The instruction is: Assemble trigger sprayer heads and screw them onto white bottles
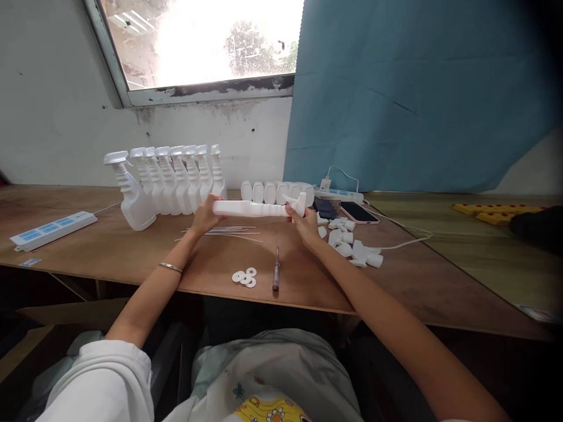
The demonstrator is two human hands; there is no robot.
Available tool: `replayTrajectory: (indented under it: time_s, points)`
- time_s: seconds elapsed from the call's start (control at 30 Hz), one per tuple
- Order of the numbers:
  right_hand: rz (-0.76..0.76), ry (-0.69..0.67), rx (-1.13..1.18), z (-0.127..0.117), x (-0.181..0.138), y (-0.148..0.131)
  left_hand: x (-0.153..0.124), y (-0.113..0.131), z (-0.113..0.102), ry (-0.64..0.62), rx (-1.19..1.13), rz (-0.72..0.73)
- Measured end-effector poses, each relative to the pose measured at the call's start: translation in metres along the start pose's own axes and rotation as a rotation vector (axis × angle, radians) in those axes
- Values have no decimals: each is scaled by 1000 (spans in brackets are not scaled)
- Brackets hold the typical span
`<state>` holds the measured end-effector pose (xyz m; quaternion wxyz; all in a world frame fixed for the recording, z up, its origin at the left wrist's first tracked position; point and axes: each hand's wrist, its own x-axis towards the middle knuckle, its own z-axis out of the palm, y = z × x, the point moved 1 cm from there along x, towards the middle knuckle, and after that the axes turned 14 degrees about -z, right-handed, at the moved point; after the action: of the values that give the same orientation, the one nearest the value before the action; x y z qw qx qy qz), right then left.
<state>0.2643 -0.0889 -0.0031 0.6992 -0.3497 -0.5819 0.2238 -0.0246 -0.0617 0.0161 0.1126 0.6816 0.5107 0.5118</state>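
A white spray bottle (250,208) lies sideways in the air above the table, held between both hands. My left hand (206,215) is closed round its base end. At the other end, my right hand (305,225) grips the white trigger spray head (300,203) at the bottle's neck. Thin white dip tubes (233,231) lie on the table below the bottle. Nearer to me are several white washers (245,277) and a screwdriver (276,274) with a clear handle. Loose white spray heads (347,243) are heaped right of my right hand.
Several spray bottles with heads (169,181) stand in a row at the back left. White bottles without visible heads (277,192) lie behind my hands. Power strips (55,230), a phone (359,213) and a white cable (409,240) are on the wooden table (145,264).
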Motion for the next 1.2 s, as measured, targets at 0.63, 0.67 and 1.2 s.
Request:
replayTrajectory:
  time_s: [0.63,0.67,1.2]
  points:
    - [8,-67,291,10,-6,-18,-9,13,13,149,538,496]
    - [5,-14,272,8,-5,-16,-10,15,15,99,561,525]
    - [-205,-99,53,1,0,-29,-21,30,28,-127,516,489]
